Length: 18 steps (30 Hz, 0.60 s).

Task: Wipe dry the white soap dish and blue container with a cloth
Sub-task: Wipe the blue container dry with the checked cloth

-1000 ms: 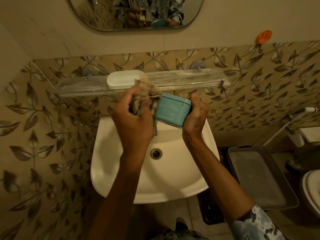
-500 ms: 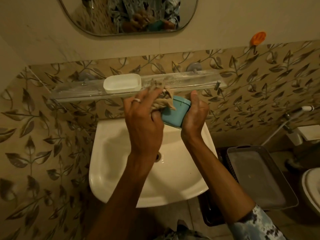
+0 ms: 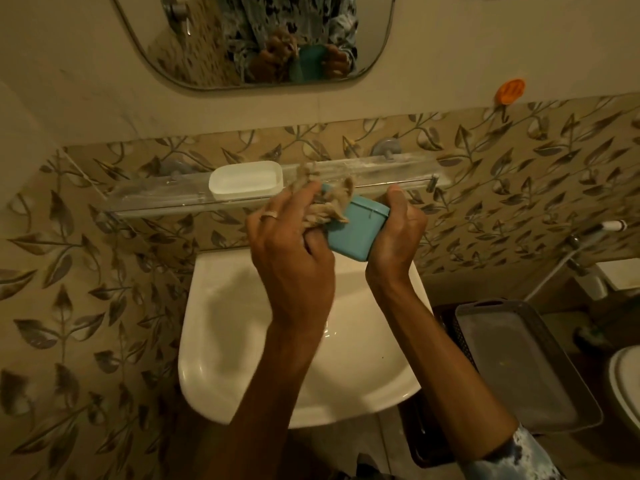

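Observation:
The blue container (image 3: 355, 228) is held tilted above the back of the white basin (image 3: 242, 341), gripped from the right by my right hand (image 3: 396, 233). My left hand (image 3: 289, 247) clutches a crumpled beige cloth (image 3: 329, 206) and presses it against the container's upper left side. The white soap dish (image 3: 246, 181) stands upright on the clear wall shelf (image 3: 156, 199), left of both hands and untouched. Part of the container is hidden behind the cloth and my left fingers.
A mirror (image 3: 259, 39) hangs above the shelf. A grey tray (image 3: 519, 362) lies on a dark basket at the right, beside a toilet rim (image 3: 627, 382). A white spray hose (image 3: 588, 233) and an orange wall hook (image 3: 509, 91) are at the right.
My left hand has slid the cloth from the container's left end up over its top side. The container has turned and been lifted closer to the shelf. The soap dish has not moved.

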Available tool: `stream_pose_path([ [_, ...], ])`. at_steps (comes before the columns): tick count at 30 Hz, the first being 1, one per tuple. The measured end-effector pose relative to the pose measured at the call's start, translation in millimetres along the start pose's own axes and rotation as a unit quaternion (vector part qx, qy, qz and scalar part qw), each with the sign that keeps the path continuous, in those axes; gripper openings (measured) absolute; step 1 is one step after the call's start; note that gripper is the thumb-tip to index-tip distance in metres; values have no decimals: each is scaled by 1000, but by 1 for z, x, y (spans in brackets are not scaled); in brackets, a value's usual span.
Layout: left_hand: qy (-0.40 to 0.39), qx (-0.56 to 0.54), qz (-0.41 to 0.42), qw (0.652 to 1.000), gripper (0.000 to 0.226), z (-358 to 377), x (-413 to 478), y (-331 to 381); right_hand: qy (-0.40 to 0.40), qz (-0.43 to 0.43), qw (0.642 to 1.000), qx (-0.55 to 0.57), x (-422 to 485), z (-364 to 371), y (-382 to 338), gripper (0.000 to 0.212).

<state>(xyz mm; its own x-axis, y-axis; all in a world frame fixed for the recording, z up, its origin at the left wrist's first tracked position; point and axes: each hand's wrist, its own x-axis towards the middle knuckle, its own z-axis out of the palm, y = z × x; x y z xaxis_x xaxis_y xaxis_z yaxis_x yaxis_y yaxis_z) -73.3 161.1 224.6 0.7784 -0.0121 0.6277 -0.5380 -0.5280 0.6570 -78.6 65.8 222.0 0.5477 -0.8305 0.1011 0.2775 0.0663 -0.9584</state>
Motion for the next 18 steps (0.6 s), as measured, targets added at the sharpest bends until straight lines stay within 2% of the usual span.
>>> stream_pose_path([
  [2, -13, 0, 59, 998, 46, 3, -23, 15, -59, 48, 996, -37, -4, -14, 7, 40],
  [4, -26, -6, 125, 992, 37, 5, -40, 23, -142, 156, 977, -26, -15, -25, 15, 38],
  [5, -29, -8, 139, 990, 36, 5, -41, 22, -148, 159, 976, -27, -16, -26, 16, 39],
  [6, -28, -11, 138, 990, 37, 5, -37, 16, -129, 113, 985, -23, -13, -25, 15, 42],
  [8, -27, -5, 104, 994, 45, 3, -25, 2, -43, 21, 999, -10, -3, -17, 11, 49],
  [11, -27, -34, 4, 999, 51, 4, -9, -24, -8, 14, 1000, 0, -3, -12, 11, 49],
  [13, -25, -64, -15, 997, 49, 6, -15, -19, 6, 27, 1000, 6, -6, -14, 15, 48],
  [15, -26, -30, 43, 998, 43, 9, -35, -2, -19, 32, 999, -13, -9, -21, 23, 47],
  [18, -39, -17, 136, 990, 32, 11, -59, 18, -111, 148, 983, 10, -23, -35, 34, 37],
])
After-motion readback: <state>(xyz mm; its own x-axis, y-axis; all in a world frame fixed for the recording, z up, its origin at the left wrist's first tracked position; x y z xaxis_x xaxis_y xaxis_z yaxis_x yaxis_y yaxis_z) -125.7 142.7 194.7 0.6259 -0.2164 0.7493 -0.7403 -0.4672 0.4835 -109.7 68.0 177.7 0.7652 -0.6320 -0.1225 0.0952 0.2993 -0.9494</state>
